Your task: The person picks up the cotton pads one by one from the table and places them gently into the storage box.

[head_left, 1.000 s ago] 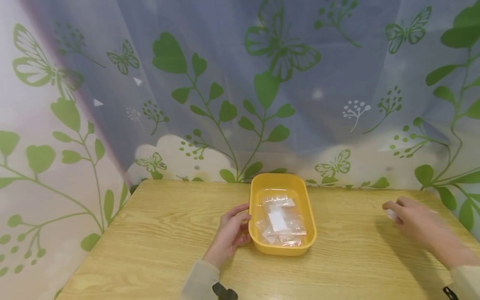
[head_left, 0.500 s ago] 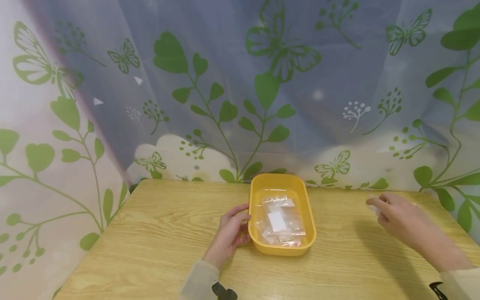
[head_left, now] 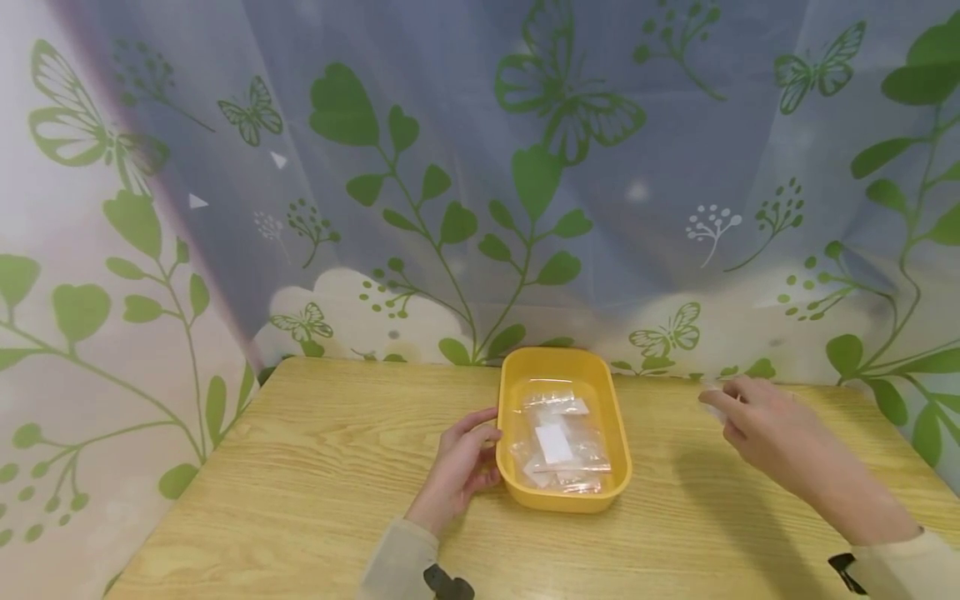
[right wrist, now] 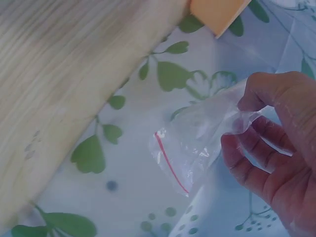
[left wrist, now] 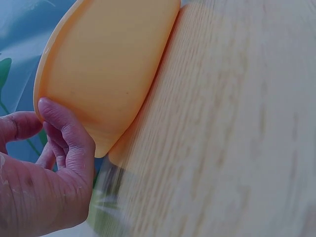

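Note:
My left hand [head_left: 457,471] rests against the left side of a yellow plastic bin [head_left: 621,417], its fingertips right at the rim and outer wall. Inside the bin lie several clear zip bags [head_left: 592,446], and white slips [head_left: 553,443] show among them. To the right of the bin, my right hand [head_left: 780,450] is raised over the table. Between thumb and fingers it pinches a small clear zip bag [right wrist: 190,143] that has a red line near one end. The bag hangs out from the fingertips, partly hidden by the fingers in the head view.
The bin stands on a wood-grain table [head_left: 337,433] near its back edge. Behind the table hangs a blue and white curtain [head_left: 450,125] printed with green leaves and butterflies, and a similar pale one [head_left: 112,250] covers the left side.
My right hand has moved left toward the bin, with the small zip bag in its fingers. My left hand and the bin stay where they were.

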### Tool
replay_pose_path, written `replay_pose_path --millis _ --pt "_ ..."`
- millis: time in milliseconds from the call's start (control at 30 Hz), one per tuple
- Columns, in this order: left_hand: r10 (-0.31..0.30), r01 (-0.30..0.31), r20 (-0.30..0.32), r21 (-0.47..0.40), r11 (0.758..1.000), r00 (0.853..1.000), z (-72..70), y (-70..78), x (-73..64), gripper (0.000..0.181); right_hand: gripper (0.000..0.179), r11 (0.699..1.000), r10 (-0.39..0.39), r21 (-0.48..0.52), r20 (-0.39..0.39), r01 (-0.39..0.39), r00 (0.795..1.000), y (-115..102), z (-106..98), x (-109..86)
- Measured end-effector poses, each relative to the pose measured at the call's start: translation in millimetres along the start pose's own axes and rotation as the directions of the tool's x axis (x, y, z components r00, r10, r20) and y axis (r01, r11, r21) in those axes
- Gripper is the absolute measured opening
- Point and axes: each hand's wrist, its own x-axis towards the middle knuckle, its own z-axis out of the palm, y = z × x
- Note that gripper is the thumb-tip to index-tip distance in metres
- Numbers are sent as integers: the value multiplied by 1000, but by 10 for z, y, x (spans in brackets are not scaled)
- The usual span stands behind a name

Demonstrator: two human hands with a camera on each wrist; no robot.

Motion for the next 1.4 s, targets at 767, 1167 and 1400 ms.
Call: replay_pose_path --millis 767,1167,1400 --pt "-5 5 2 -8 1000 1000 -6 -13 -6 50 45 993 -111 32 -86 114 990 -474 80 498" --pt "-7 7 -8 -2 1000 1000 7 2 17 50 47 980 -180 71 -76 185 981 -696 233 738" --pt "-9 9 -11 -5 1000 1000 -1 -5 25 49 45 978 -197 62 -21 198 980 -808 306 842"
